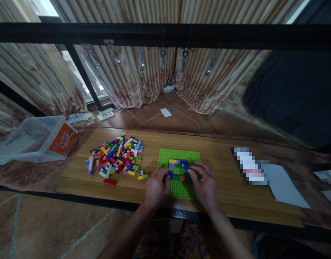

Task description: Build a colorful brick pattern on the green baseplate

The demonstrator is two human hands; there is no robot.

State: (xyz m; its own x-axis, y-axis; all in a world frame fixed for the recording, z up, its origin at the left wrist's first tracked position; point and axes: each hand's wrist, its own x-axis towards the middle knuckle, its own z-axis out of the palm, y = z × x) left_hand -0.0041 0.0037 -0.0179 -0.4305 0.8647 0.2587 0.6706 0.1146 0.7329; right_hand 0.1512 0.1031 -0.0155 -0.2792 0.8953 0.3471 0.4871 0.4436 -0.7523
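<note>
On the wooden board lies a green baseplate [165, 154] with a rectangular outline of bricks built on it. Yellow, lavender and blue bricks form its far side, and an orange-red brick [182, 178] sits at the near right corner. My right hand [205, 182] pinches a small blue brick [186, 167] over the right side of the outline; I cannot tell if it is pressed down. My left hand [157, 186] is closed at the left side, thumb and forefinger against another blue brick [170, 174]. The fingers partly cover both bricks.
A pile of loose coloured bricks [118, 156] lies left of the baseplate, a red brick [110, 182] at its near edge. Further left stands a clear plastic bin [43, 138] with an orange label. White paper [286, 185] lies on the right, beside a pixelated item [250, 166].
</note>
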